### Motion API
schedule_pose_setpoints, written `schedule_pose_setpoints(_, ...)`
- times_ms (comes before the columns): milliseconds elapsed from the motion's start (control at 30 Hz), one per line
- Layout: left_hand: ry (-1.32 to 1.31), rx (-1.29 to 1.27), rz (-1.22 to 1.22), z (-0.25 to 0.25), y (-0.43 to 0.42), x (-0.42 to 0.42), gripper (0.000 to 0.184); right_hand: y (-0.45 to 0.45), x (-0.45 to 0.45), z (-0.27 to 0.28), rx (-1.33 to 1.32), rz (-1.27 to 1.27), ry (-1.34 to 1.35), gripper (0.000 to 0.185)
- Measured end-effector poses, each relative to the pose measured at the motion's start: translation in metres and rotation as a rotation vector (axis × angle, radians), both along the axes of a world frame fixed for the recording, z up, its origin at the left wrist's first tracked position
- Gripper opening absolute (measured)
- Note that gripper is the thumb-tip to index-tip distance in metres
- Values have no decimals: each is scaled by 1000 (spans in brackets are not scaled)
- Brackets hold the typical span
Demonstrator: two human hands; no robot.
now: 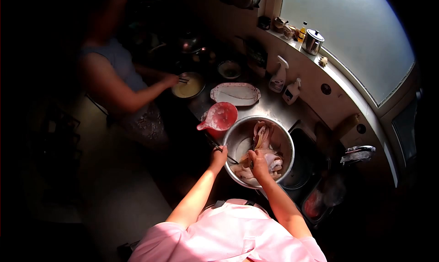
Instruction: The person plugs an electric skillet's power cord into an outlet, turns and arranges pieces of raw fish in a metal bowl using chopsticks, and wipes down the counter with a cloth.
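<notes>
A large metal bowl [291, 145] stands on the counter in front of me, holding pale pink raw meat or seafood [263, 133]. My left hand [219, 156] is at the bowl's left rim, closed on dark chopsticks that reach into the bowl. Over the bowl's middle, my right hand [259, 162] is closed against the pale pieces; what exactly its fingers grip is hidden. Touching or close to the bowl's upper left is a red ladle-shaped scoop [221, 116] with white residue. Behind it lies a white oval plate [235, 94] with a patterned rim.
At the left, another person [119, 79] holds chopsticks in a bowl of yellowish liquid [188, 85]. Spray bottles [278, 74] stand by the wall. A sink [299, 164] lies right of the metal bowl. A lidded pot [313, 42] sits on the sill.
</notes>
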State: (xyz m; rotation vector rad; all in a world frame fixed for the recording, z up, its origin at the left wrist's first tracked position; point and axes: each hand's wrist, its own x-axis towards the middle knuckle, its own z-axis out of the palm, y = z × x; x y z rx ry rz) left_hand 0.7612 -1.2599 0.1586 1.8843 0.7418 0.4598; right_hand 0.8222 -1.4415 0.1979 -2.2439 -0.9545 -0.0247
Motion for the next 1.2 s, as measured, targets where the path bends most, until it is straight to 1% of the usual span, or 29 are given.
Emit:
schedule_pose_setpoints(33,7,-5,3,-8,0,1,30,-5,2,9,51,-43,-7,32)
schedule_pose_setpoints(100,10,76,12,-13,1,1,30,-18,3,24,96,-98,-18,27)
schedule_pose_setpoints(133,-15,56,20,-15,1,2,30,-23,4,24,132,-132,-45,24)
schedule_pose_setpoints(167,5,119,15,-8,1,2,30,-30,1,23,160,-177,-68,22)
schedule_pose_setpoints(200,21,107,-8,-8,2,2,29,-37,-4,23,164,-237,-49,20)
schedule_pose_setpoints(233,65,-36,-41,11,1,0,30,-44,-8,35,209,-239,-79,20)
schedule_pose_setpoints(267,33,-94,-60,5,1,1,30,-56,-11,28,194,-265,-72,22)
schedule_pose_setpoints(300,30,-39,-84,6,2,0,30,-66,-12,22,191,-302,-74,20)
schedule_pose_setpoints(333,46,-13,-92,1,2,0,30,-78,-14,18,273,-303,-47,18)
schedule_pose_setpoints(367,46,26,-90,-2,4,3,30,-89,-22,23,258,-345,-46,18)
schedule_pose_setpoints(433,7,-50,-68,-13,5,5,31,-102,-27,42,306,-353,17,17)
schedule_pose_setpoints(500,-5,-42,-102,-17,6,6,31,-112,-27,46,345,-393,2,16)
schedule_pose_setpoints(567,16,-82,-67,-24,6,9,29,-121,-21,50,438,-530,268,14)
schedule_pose_setpoints(633,21,-101,-73,-32,8,9,29,-131,-4,35,605,-612,358,14)
schedule_pose_setpoints(700,30,-38,-95,-19,6,7,29,-138,17,21,694,-695,434,16)
schedule_pose_setpoints(733,36,-36,-93,-13,5,7,29,-137,29,12,693,-696,441,16)
schedule_pose_setpoints(800,81,-35,-115,-7,4,6,28,-130,50,-7,613,-722,579,21)
schedule_pose_setpoints(833,100,-30,-106,-7,5,5,28,-120,58,-16,609,-719,601,21)
schedule_pose_setpoints(900,81,19,-146,-7,6,7,29,-91,66,-26,624,-614,741,23)
schedule_pose_setpoints(933,107,-32,-124,-5,4,8,29,-83,62,-27,625,-620,748,23)
schedule_pose_setpoints(1000,88,-28,-125,-4,2,8,29,-70,62,-19,592,-440,936,24)
schedule_pose_setpoints(1033,69,-24,-120,-4,2,7,29,-68,55,-16,582,-383,942,23)
schedule_pose_setpoints(1100,83,-27,-104,0,-1,7,30,-58,30,0,656,-342,915,19)
schedule_pose_setpoints(1167,94,-24,-85,2,-1,6,30,-56,0,27,432,-304,641,17)
schedule_pose_setpoints(1200,101,-18,-98,2,0,6,30,-56,-12,30,412,-263,563,16)
